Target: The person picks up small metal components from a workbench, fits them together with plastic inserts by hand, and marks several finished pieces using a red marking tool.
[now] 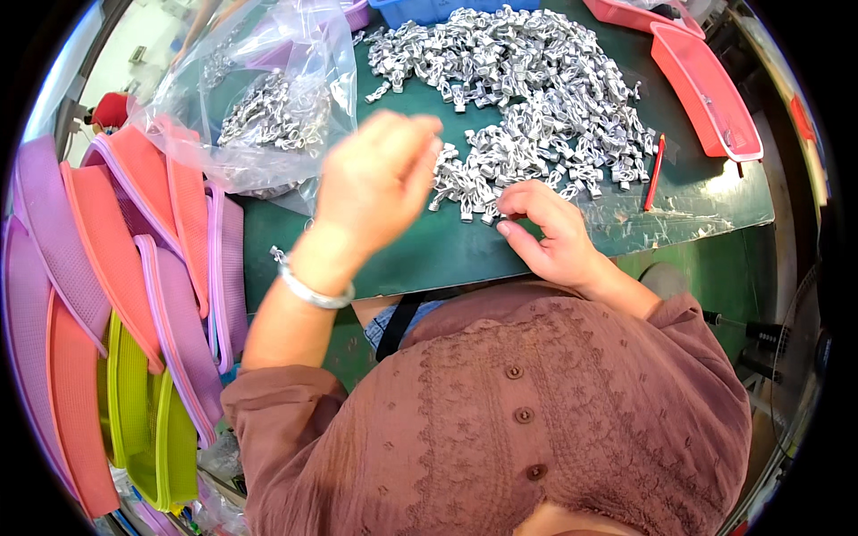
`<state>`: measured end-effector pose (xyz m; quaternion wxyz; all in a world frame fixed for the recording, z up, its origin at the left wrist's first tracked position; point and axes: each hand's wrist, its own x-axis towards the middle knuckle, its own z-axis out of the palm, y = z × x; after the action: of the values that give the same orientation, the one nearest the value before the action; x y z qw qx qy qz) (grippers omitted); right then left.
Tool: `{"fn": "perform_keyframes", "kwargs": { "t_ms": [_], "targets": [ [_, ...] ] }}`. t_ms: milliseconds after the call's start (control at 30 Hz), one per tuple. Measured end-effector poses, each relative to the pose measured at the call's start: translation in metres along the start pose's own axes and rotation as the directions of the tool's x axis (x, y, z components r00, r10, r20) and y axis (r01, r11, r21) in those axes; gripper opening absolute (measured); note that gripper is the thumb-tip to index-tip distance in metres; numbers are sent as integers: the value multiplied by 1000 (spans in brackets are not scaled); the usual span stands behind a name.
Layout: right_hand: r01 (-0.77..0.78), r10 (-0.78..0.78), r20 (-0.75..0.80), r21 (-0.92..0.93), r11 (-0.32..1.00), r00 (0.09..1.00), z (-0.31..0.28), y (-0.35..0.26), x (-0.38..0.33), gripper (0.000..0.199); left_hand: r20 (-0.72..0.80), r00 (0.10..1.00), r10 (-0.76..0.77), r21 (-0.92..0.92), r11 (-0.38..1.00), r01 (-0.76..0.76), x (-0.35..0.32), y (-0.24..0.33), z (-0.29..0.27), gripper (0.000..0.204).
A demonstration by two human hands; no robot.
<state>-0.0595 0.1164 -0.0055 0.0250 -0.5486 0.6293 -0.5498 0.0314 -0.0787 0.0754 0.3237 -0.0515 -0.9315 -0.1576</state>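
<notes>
Bench (447,255): dark green top, running from just before my chest to the far edge, its right part covered by a clear plastic sheet (688,210).

Stack of cases (134,295): zippered pouches in pink, purple and yellow-green, standing on edge at my left, beside the bench.

Heap of metal pieces (527,98): small silver zipper-pull parts, spread loosely over the middle and far side of the bench. Its near edge reaches my right hand; the bulk lies beyond both hands.

Clear plastic bag (268,98): crumpled, at the far left of the bench, holding more of the same silver pieces. It lies just beyond and left of my left hand.

Trays: a red tray (706,89) at the far right, a second red one (626,13) behind it and a blue one (429,9) at the far edge.

My left hand (375,183): raised over the bench between bag and heap, blurred, fingers bent loosely. I cannot tell whether it holds anything. A silver bangle (313,290) sits on the wrist.

My right hand (550,232): resting on the bench at the heap's near edge, thumb and forefinger pinched narrowly on one of the silver pieces.

Red pen (655,174): lying on the plastic sheet, right of the heap, well apart from both hands.
</notes>
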Motion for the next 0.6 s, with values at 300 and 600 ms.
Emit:
{"fn": "perform_keyframes", "kwargs": {
  "t_ms": [300, 600],
  "targets": [
    [-31, 32, 34, -30, 999, 999, -3, 3, -4, 17, 200, 893, -403, 124, 915, 385, -30, -27, 66, 22],
    [-36, 36, 25, 5, 999, 999, 1, 5, -2, 14, 446, 781, -438, -32, 864, 503, -20, -32, 65, 21]
  ]
}}
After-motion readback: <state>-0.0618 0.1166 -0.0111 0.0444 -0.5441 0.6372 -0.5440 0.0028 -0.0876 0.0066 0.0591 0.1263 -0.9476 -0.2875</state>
